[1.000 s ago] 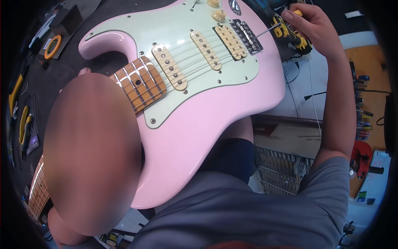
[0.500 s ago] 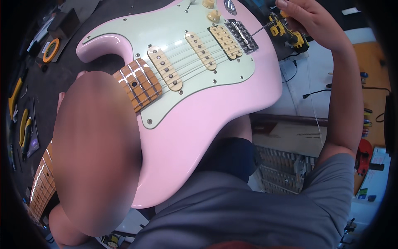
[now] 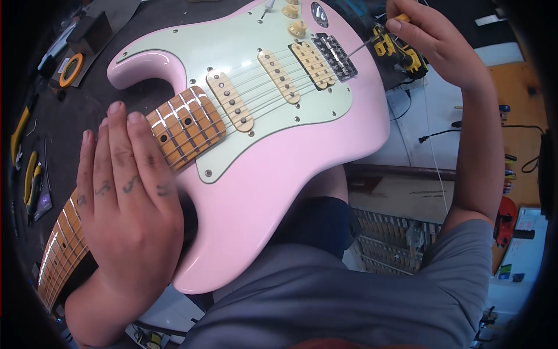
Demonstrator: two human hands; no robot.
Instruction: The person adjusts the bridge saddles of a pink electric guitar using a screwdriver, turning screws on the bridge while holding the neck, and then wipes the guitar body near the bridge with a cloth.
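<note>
- Workshop clutter rings the scene: a tape roll (image 3: 70, 61) on the dark bench (image 3: 87, 104) at upper left, cables and small parts on the right.
- A pink guitar (image 3: 279, 192) lies across the person's lap, neck (image 3: 180, 125) pointing lower left.
- Left hand (image 3: 131, 200) lies flat and open over the neck where it meets the body, fingers spread, gripping nothing; a second ago a blur covered this spot.
- Right hand (image 3: 433, 41) is closed on a yellow screwdriver (image 3: 395, 49), its tip at the bridge (image 3: 336, 55).
- Since a second ago the guitar sits higher in view, the tip kept on the bridge; judged, the adjustment goes on.
</note>
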